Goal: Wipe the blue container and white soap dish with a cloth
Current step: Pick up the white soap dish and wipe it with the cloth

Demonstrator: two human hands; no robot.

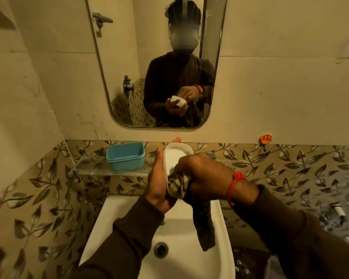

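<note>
The white soap dish is held above the sink, in front of my chest, open side turned toward me and to the right. Its long axis runs away from me, near end low in my palm, far end tilted up toward the mirror.

My left hand cradles the dish from its left side: palm flat along the wall, fingers extended under the far rim, one fingertip showing past the far end. It is a firm, mostly open-handed support.

My right hand is closed around a bunched cloth, pressing it into the near end of the dish. The cloth's loose tail hangs down over the basin.

The far half of the interior lies bare ahead of the cloth. I judge the next stroke should run along the long axis, away from me.

The blue container stands upright on the glass shelf, to the left of the dish and apart from both hands. My left hand is nearer to it, but is occupied.
</note>
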